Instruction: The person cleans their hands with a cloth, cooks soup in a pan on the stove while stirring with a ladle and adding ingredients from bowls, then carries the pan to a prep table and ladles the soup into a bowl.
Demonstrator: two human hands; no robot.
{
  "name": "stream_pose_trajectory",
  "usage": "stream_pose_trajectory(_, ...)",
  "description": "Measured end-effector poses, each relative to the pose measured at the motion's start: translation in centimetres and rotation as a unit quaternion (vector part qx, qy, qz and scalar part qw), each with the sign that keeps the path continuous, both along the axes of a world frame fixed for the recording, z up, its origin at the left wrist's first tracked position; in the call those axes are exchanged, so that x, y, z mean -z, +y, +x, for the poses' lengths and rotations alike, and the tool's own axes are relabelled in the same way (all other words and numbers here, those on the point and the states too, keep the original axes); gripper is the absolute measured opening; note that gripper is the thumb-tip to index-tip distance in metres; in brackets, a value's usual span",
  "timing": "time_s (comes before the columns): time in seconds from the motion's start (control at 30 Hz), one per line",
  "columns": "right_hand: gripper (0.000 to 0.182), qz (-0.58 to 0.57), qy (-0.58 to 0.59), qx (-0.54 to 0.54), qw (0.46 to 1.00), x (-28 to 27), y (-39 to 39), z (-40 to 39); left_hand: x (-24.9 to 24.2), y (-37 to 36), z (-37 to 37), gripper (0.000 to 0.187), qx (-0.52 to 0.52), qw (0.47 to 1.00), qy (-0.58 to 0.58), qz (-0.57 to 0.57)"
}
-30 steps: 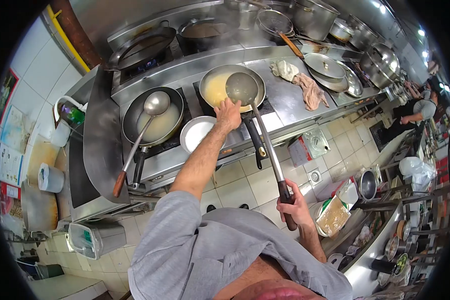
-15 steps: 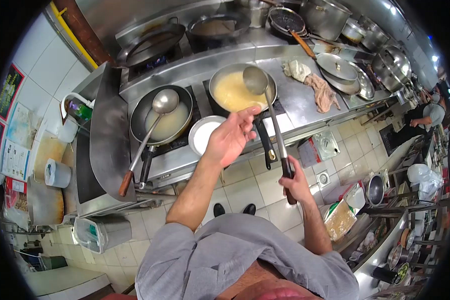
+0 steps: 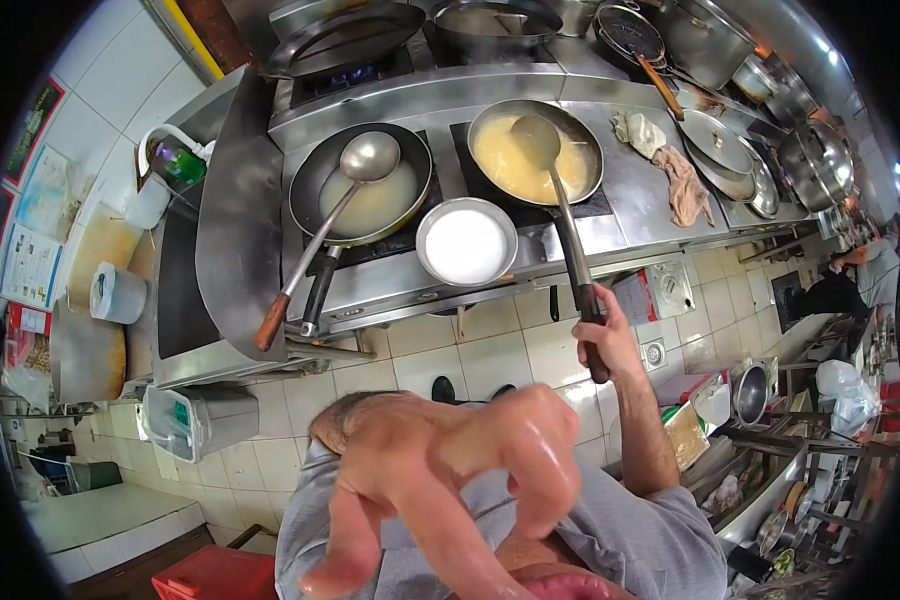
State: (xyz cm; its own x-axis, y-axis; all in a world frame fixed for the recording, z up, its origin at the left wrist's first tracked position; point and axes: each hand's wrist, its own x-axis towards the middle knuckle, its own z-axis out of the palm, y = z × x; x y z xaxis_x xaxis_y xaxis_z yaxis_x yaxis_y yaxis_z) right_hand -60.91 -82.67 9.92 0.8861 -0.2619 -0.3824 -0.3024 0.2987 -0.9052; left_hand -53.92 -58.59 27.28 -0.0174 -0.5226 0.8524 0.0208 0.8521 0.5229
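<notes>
My left hand (image 3: 460, 450) is raised close to the camera, in front of my chest. Its fingers are spread and bent, with one fingertip at my mouth, and nothing is held. Wrapped round the dark handle of a long ladle (image 3: 567, 230) is my right hand (image 3: 615, 340). The ladle's bowl rests in the yellow liquid of a frying pan (image 3: 596, 165) on the stove. Left of that pan, a metal bowl (image 3: 423, 262) contains white liquid. A dark frying pan (image 3: 305, 195) with cloudy liquid has a second ladle (image 3: 370, 157) lying across it.
Two woks (image 3: 345, 40) stand on the back burners, with a flame under the left one. Cloths (image 3: 682, 185) and pot lids (image 3: 715, 140) lie right of the stove. A plastic-lined bin (image 3: 205, 420) is at lower left. Another person (image 3: 865, 275) is at far right.
My left hand has moved from above the stove up to my mouth. The ladle in my right hand has gone from above the pan's right side down into the yellow liquid.
</notes>
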Motion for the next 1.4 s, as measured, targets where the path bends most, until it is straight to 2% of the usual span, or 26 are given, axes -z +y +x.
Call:
stream_pose_trajectory(0.07, 0.063, -0.053, 0.021, -0.004, 0.998, 0.0, 1.4, -0.4, 0.9, 0.6, 0.3, 0.084, -0.031, 0.998, 0.034, -0.046)
stream_pose_trajectory(0.13, 0.057, -0.001, 0.012, 0.009, 1.000, -1.8, 1.6, -0.5, 3.4, 1.0, 1.0, 0.083, -0.116, 0.987, 0.100, -0.051)
stream_pose_trajectory(0.2, 0.049, 0.189, 0.018, 0.049, 0.981, -2.9, 0.1, 0.0, 4.6, 3.2, 1.5, 0.054, -0.269, 0.926, 0.207, 0.165)
stream_pose_trajectory(0.23, 0.041, 0.250, -0.001, 0.070, 0.966, -2.7, -0.8, 0.4, 6.7, 4.0, 2.6, 0.042, -0.340, 0.902, 0.177, 0.198)
stream_pose_trajectory(0.27, 0.047, 0.289, -0.014, 0.058, 0.955, -1.7, -2.0, 0.4, 9.2, 4.6, 4.0, 0.033, -0.407, 0.873, 0.145, 0.227)
stream_pose_trajectory(0.33, 0.056, 0.091, 0.022, 0.033, 0.995, -0.2, -2.1, 0.6, 12.4, 6.7, 4.9, 0.017, -0.552, 0.761, 0.129, 0.315)
stream_pose_trajectory(0.4, 0.074, -0.157, 0.018, -0.001, 0.987, 2.7, -0.6, 0.6, 13.9, 9.1, 6.2, 0.016, -0.652, 0.696, 0.075, 0.292)
stream_pose_trajectory(0.47, 0.079, -0.216, 0.046, 0.007, 0.975, 3.9, 2.0, 0.0, 12.4, 11.1, 6.8, 0.015, -0.763, 0.582, 0.058, 0.275)
stream_pose_trajectory(0.53, 0.078, -0.102, 0.055, 0.007, 0.993, 1.0, 4.6, -0.4, 10.8, 14.0, 8.4, 0.013, -0.845, 0.475, -0.030, 0.244)
stream_pose_trajectory(0.57, 0.067, -0.013, 0.028, 0.022, 0.999, -0.2, 5.2, -0.5, 11.4, 16.4, 9.9, 0.014, -0.861, 0.458, -0.031, 0.217)
stream_pose_trajectory(0.6, 0.067, -0.014, 0.027, 0.021, 0.999, -1.4, 4.9, -0.4, 12.2, 18.9, 11.6, 0.015, -0.877, 0.440, -0.032, 0.191)
stream_pose_trajectory(0.63, 0.061, 0.093, 0.017, 0.035, 0.995, -2.6, 3.9, -0.2, 12.2, 20.4, 12.8, 0.019, -0.893, 0.410, -0.019, 0.183)
stream_pose_trajectory(0.7, 0.045, 0.277, 0.000, 0.073, 0.958, -3.2, 1.3, 0.8, 12.4, 22.7, 15.2, 0.022, -0.906, 0.385, -0.008, 0.175)
stream_pose_trajectory(0.73, 0.046, 0.345, -0.015, 0.057, 0.937, -2.7, -0.3, 1.2, 12.5, 23.7, 16.4, 0.023, -0.922, 0.325, 0.025, 0.210)
stream_pose_trajectory(0.77, 0.049, 0.255, -0.002, 0.060, 0.965, -2.0, -0.7, 1.4, 12.9, 24.8, 17.6, 0.024, -0.932, 0.262, 0.058, 0.244)
stream_pose_trajectory(0.87, 0.065, -0.078, 0.018, 0.027, 0.996, 1.6, 0.5, 1.6, 15.4, 28.4, 22.2, 0.031, -0.923, 0.297, 0.068, 0.235)
stream_pose_trajectory(0.9, 0.071, -0.144, 0.013, 0.033, 0.989, 3.1, 1.8, 1.4, 13.7, 27.2, 21.3, 0.054, -0.933, 0.177, -0.067, 0.307)
stream_pose_trajectory(0.93, 0.075, -0.167, 0.016, 0.039, 0.985, 3.2, 3.5, 1.2, 14.0, 27.7, 22.1, 0.054, -0.933, 0.176, -0.066, 0.307)
stream_pose_trajectory(1.03, 0.069, -0.005, 0.030, 0.064, 0.998, -0.4, 6.5, 0.5, 14.4, 28.8, 24.8, 0.080, -0.819, 0.216, 0.016, 0.531)
stream_pose_trajectory(1.07, 0.069, -0.004, 0.031, 0.063, 0.997, -1.2, 6.0, 0.5, 14.3, 28.9, 25.4, 0.080, -0.818, 0.215, 0.016, 0.533)
stream_pose_trajectory(1.13, 0.058, 0.186, 0.009, 0.080, 0.979, -2.5, 2.8, 0.6, 14.2, 29.7, 27.0, 0.079, -0.778, 0.253, 0.033, 0.575)
stream_pose_trajectory(1.17, 0.047, 0.215, -0.004, 0.057, 0.975, -1.8, 0.6, 1.0, 14.8, 30.4, 27.9, 0.079, -0.777, 0.255, 0.031, 0.575)
stream_pose_trajectory(1.2, 0.049, 0.242, -0.005, 0.068, 0.968, -1.4, -0.8, 1.1, 15.7, 30.9, 28.9, 0.078, -0.785, 0.263, 0.036, 0.560)
stream_pose_trajectory(1.27, 0.059, 0.004, 0.024, 0.039, 0.999, 0.6, -1.2, 1.2, 16.6, 31.2, 29.5, 0.077, -0.794, 0.270, 0.044, 0.543)
stream_pose_trajectory(1.33, 0.069, -0.165, 0.038, 0.019, 0.985, 2.9, 0.6, 1.0, 15.6, 30.7, 28.1, 0.073, -0.781, 0.238, -0.031, 0.577)
stream_pose_trajectory(1.4, 0.075, -0.146, 0.038, 0.028, 0.988, 2.8, 3.6, 0.6, 13.9, 29.3, 26.3, 0.070, -0.779, 0.241, -0.025, 0.578)
